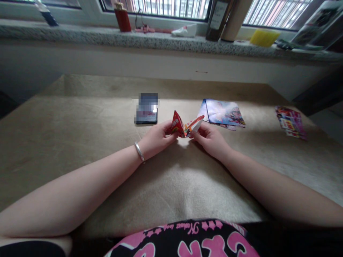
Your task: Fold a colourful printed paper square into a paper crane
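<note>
Between my two hands is a small piece of folded printed paper [178,125], red on one side and white and orange on the other, with two points standing up in a V. My left hand [158,138], with a silver bracelet at the wrist, pinches its left part. The right part is pinched between the thumb and fingers of my right hand [212,140]. Both hands rest low over the brown table cover [112,196]. Some fingertips are hidden behind the paper.
A phone-like dark device [147,109], its screen blurred out, lies beyond my left hand. Printed sheets [226,112] lie behind my right hand, and colourful cards [291,122] are farther right. Along the granite windowsill [160,41] stand a red bottle [123,19] and a yellow block [264,38].
</note>
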A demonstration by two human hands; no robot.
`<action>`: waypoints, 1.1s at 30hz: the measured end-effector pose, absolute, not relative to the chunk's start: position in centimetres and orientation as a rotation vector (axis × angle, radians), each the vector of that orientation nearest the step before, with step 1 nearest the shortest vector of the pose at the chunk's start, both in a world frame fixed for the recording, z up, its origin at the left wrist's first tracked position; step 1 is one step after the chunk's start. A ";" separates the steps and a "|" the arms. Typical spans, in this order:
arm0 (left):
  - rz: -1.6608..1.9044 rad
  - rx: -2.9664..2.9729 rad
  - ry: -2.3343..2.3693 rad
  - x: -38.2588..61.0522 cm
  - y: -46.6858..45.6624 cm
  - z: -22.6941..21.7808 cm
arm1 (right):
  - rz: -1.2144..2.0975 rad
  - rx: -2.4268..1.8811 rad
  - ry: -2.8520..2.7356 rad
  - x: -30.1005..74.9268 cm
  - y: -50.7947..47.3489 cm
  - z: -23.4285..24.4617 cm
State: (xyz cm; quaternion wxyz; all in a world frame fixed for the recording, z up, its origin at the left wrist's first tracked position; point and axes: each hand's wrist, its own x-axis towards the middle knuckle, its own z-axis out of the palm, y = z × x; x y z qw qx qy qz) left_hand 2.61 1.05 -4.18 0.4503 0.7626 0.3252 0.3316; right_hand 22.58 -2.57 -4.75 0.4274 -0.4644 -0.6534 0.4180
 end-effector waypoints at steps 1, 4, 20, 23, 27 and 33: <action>0.818 1.871 0.795 2.6 1.0 -4.2 | 1.072 -1.163 -1.612 22.5 -2.6 -4.7; 0.808 1.849 0.777 2.8 0.9 -4.3 | 1.153 -1.165 -1.559 22.1 -2.7 -4.6; 0.790 1.808 0.794 3.4 0.6 -5.1 | 1.238 -1.143 -1.538 21.2 -2.7 -5.5; 0.793 1.778 0.810 3.5 0.6 -5.1 | 1.254 -1.168 -1.548 21.1 -2.7 -5.5; 0.801 1.750 0.806 3.7 0.6 -5.0 | 1.266 -1.168 -1.549 21.1 -2.7 -5.5; 0.797 1.719 0.756 3.7 0.7 -5.0 | 1.293 -1.085 -1.546 21.3 -2.4 -5.5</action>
